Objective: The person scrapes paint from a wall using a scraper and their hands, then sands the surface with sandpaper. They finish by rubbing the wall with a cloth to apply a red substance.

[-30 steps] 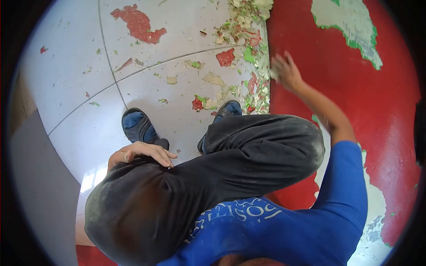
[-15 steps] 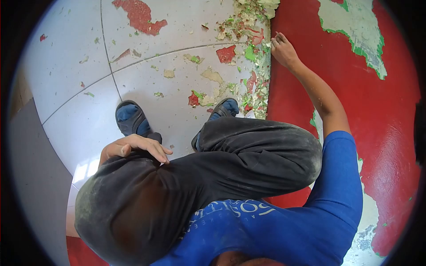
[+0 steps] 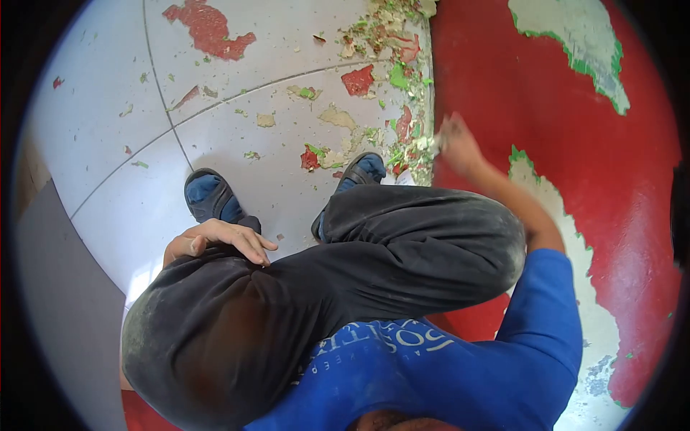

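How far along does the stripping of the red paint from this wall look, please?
Partly done. Bare pale patches already show where paint is gone, and red, green and cream paint flakes litter the white tiled floor. In hand: the right hand, blurred, works at the base of the red painted wall; whether it holds a tool is unclear. The left hand rests on the knee. Most red paint remains.
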The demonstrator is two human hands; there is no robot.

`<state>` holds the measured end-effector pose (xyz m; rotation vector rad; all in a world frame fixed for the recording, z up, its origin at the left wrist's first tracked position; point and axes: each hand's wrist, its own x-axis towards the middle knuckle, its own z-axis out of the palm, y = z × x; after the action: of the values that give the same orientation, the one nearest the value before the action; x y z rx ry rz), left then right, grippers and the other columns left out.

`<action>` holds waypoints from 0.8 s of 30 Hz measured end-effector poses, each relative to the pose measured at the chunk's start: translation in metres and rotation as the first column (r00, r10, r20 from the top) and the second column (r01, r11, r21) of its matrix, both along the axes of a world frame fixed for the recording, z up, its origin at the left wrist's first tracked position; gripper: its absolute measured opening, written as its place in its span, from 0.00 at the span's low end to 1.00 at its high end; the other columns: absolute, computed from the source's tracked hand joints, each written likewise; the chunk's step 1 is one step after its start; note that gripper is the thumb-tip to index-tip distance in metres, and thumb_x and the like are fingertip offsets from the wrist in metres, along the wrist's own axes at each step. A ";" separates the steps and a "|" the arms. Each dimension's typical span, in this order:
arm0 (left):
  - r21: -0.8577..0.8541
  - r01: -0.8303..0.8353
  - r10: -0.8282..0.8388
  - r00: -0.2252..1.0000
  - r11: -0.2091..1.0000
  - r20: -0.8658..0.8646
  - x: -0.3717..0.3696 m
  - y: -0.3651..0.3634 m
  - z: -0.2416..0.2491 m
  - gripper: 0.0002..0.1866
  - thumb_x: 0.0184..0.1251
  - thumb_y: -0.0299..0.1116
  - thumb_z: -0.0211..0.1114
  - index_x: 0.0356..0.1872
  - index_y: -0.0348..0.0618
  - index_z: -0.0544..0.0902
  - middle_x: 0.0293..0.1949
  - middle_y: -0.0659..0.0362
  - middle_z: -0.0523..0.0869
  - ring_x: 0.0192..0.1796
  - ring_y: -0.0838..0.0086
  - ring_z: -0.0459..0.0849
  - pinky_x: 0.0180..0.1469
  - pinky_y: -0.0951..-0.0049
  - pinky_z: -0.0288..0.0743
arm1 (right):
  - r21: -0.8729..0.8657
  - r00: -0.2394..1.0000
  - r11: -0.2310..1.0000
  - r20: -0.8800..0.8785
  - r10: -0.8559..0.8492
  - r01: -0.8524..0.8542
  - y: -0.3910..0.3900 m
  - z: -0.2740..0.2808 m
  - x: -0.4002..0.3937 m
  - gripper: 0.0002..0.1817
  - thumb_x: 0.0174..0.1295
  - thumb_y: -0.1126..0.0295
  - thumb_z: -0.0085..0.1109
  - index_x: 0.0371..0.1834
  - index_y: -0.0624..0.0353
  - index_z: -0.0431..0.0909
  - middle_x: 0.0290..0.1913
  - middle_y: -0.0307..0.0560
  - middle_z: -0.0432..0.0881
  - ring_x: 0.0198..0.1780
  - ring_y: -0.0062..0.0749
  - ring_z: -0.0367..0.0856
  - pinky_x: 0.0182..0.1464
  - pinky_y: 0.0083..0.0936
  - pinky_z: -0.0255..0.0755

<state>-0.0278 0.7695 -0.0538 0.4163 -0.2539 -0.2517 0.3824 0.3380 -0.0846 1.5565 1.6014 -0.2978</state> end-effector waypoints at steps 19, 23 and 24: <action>0.466 0.021 -0.020 1.000 0.885 -0.006 0.031 0.063 0.027 0.41 0.74 0.62 0.45 0.53 0.23 0.82 0.50 0.38 0.86 0.58 0.49 0.84 0.72 0.48 0.61 | 0.547 0.928 0.826 0.362 -0.085 -0.137 0.178 0.132 0.113 0.18 0.60 0.69 0.55 0.53 0.55 0.82 0.64 0.46 0.79 0.71 0.35 0.69 0.74 0.51 0.55; 0.734 0.201 -0.147 0.979 0.649 -0.138 0.086 0.126 0.069 0.30 0.74 0.52 0.55 0.55 0.29 0.82 0.52 0.44 0.87 0.60 0.56 0.82 0.66 0.61 0.69 | 0.267 0.970 0.964 0.232 -0.070 0.006 0.100 0.106 0.045 0.21 0.60 0.66 0.55 0.56 0.57 0.82 0.64 0.46 0.80 0.76 0.37 0.64 0.78 0.53 0.49; 0.781 0.211 -0.192 0.974 0.588 -0.119 0.101 0.136 0.081 0.30 0.74 0.52 0.54 0.56 0.30 0.82 0.52 0.44 0.87 0.59 0.56 0.82 0.64 0.61 0.71 | 0.201 0.982 0.968 0.084 -0.168 0.149 0.068 0.087 0.019 0.21 0.61 0.63 0.53 0.52 0.63 0.83 0.63 0.49 0.81 0.76 0.40 0.63 0.78 0.55 0.47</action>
<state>0.0735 0.9059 0.0268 1.2889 -0.1523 -0.6037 0.4009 0.4063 0.0020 1.8244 1.4657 -0.1502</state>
